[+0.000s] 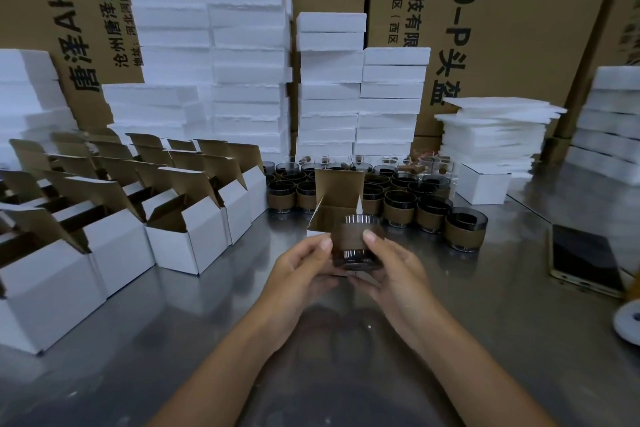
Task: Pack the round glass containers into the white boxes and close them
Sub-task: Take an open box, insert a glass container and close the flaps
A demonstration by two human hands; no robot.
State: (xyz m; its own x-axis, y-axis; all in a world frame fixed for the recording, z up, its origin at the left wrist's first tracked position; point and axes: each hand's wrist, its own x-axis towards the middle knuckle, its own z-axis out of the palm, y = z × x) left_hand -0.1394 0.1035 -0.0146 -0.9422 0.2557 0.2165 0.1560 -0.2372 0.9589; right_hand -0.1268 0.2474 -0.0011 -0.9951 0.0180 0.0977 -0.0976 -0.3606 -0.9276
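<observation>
A round dark glass container (349, 240) with a brown band is held above the steel table between both hands. My left hand (302, 270) grips its left side, thumb on the band. My right hand (391, 265) grips its right side, thumb near the rim. Just behind it stands an open white box (338, 198) with its brown lid flap raised. Several more banded glass containers (398, 199) stand clustered behind and to the right of that box.
Rows of open white boxes (138, 218) fill the left of the steel table (485, 322). Stacks of white foam blocks (242, 55) and sheets (495, 135) stand in front of large cardboard cartons. A phone (585, 258) lies at right; a white round object (628, 322) sits at the right edge.
</observation>
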